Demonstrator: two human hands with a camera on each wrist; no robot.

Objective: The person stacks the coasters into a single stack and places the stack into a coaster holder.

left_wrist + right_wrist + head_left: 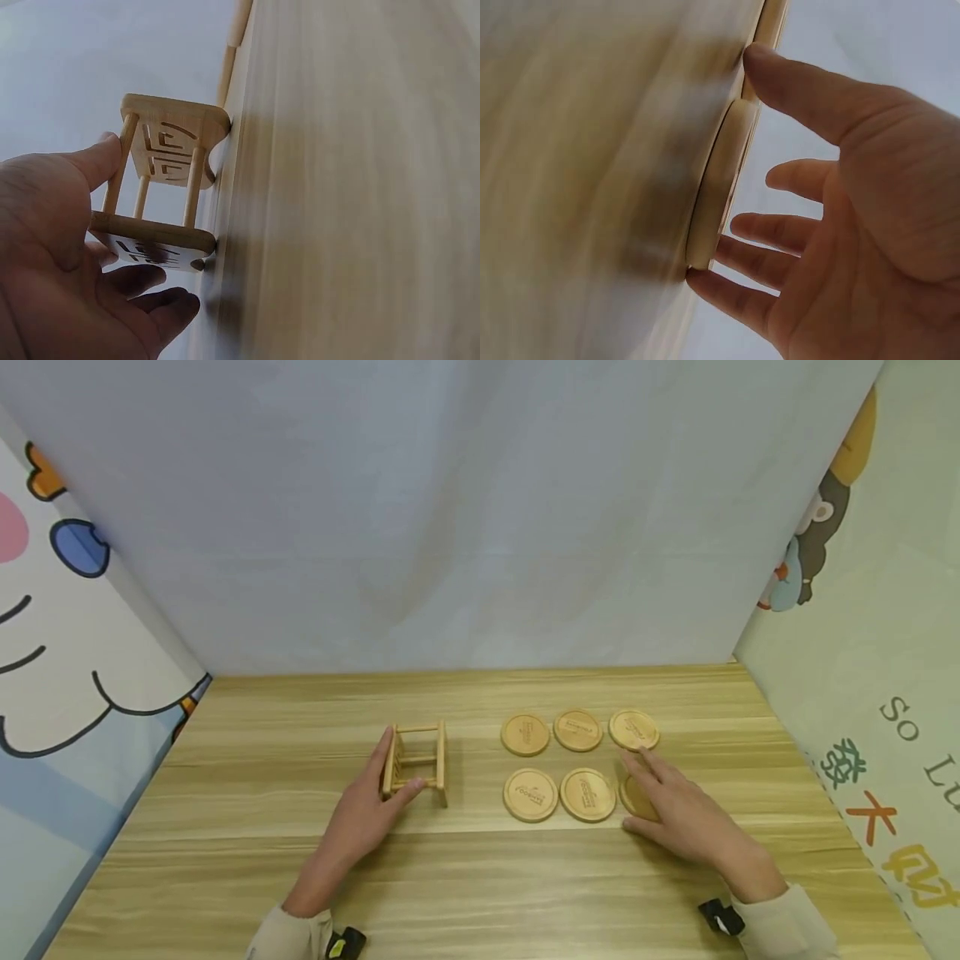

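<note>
Wooden coaster (edge-on, right wrist)

pale cloth behind wooden table

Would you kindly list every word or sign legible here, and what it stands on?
"SO": right wall panel.
"LU", cut off at the picture's edge: same panel.
"發": same panel.
"大": same panel.
"财": same panel.
"BAMBOO", apparently: near-left coaster; its smaller lettering is unreadable.
Other coasters: visible lettering too small to read surely.
</note>
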